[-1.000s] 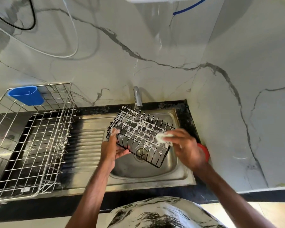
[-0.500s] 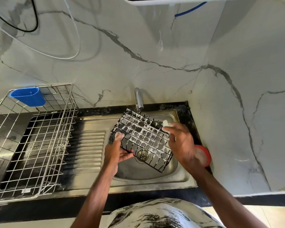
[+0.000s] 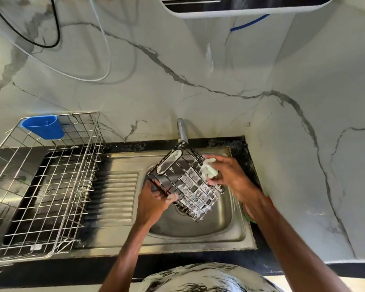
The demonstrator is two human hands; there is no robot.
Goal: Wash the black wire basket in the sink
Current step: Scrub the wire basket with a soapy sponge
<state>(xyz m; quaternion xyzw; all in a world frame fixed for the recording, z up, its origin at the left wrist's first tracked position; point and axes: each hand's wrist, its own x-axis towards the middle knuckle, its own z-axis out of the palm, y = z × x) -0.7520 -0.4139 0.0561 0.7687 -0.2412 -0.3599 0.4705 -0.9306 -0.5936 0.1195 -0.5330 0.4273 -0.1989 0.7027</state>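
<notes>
Left hand (image 3: 154, 199) gripped the near corner of the black wire basket (image 3: 185, 182), with its fingers curled round the wires. Right hand (image 3: 230, 175) squeezed a white soapy cloth (image 3: 208, 170) and pressed it on the far side of the basket. The basket was tilted and held up in the air over the bowl of the sink (image 3: 198, 226), just below the tap (image 3: 181, 129). White foam stuck to its wires. On the worktop (image 3: 122, 146) to the left stood a big silver wire rack (image 3: 46, 186), with a blue cup (image 3: 43, 126) hanging on its back corner.
</notes>
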